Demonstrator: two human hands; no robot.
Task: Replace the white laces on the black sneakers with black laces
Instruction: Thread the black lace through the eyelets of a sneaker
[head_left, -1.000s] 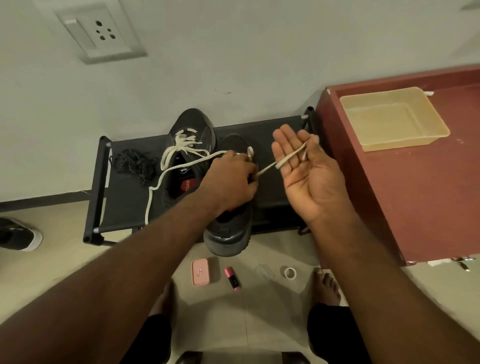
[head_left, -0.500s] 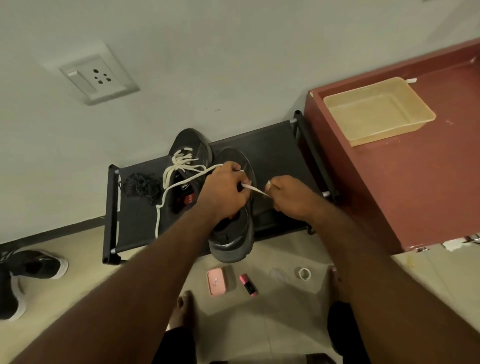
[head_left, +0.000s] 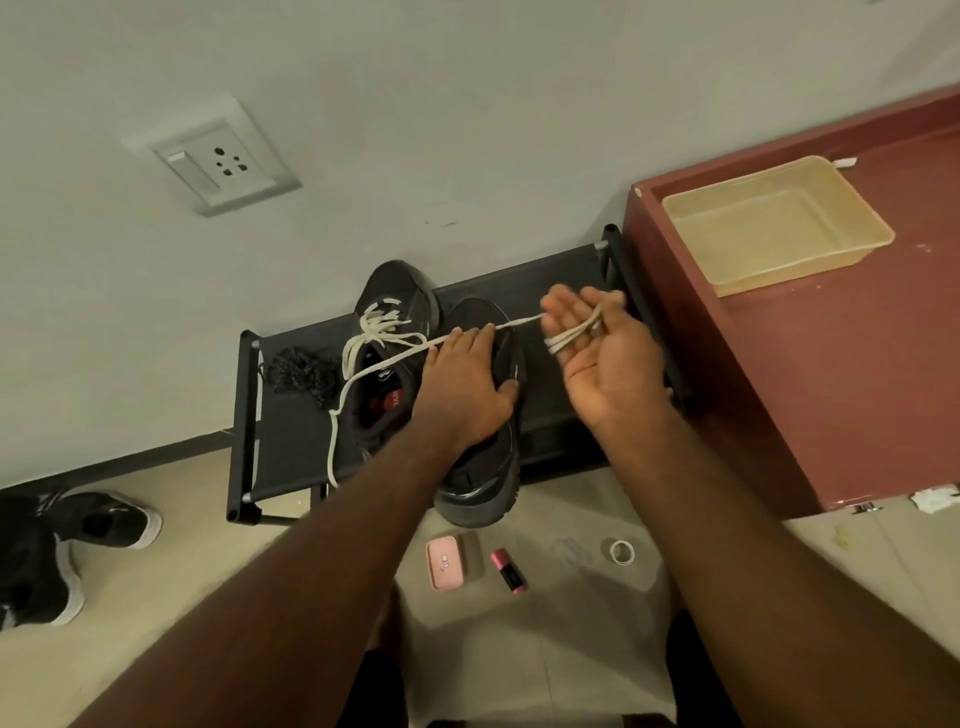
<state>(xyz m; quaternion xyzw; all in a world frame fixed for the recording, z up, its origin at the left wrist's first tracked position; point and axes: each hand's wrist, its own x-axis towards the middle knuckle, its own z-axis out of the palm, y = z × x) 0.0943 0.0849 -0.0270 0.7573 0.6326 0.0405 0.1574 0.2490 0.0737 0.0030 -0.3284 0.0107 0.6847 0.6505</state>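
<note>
Left hand (head_left: 467, 384) lies palm down on the near sneaker (head_left: 485, 467), fingers fairly straight and pressing on its upper, thumb down the shoe's right side. It grasps nothing that we can see. Its fingertips touch the white lace (head_left: 384, 358) where the strand crosses the shoe.

Right hand (head_left: 608, 358) is raised just right of that sneaker, palm up and fingers half curled. We see several turns of the white lace lying across those fingers, so this hand holds the lace. The fingertips are blurred and we cannot tell how tightly.

From the right hand the lace runs left in a straight line, past the left fingertips, to the far sneaker (head_left: 400, 296). There it joins a tangle of white lacing over the eyelets. One strand then drops down that sneaker's left side and hangs over the front edge of the black rack (head_left: 550, 270).

Both sneakers sit on the rack, side by side and touching. The near one's heel overhangs the front rail. We note the black laces (head_left: 304, 374) in a loose heap on the rack, left of the far sneaker and apart from it.

Right of the rack stands a red-brown table (head_left: 831, 395) with a shallow beige tray (head_left: 878, 244) on it. On the floor below the rack are a pink case (head_left: 445, 563), a small pink tube (head_left: 509, 571) and a tape roll (head_left: 622, 552). A wall socket (head_left: 226, 161) shows above the rack, and another dark shoe (head_left: 78, 530) lies at far left.
</note>
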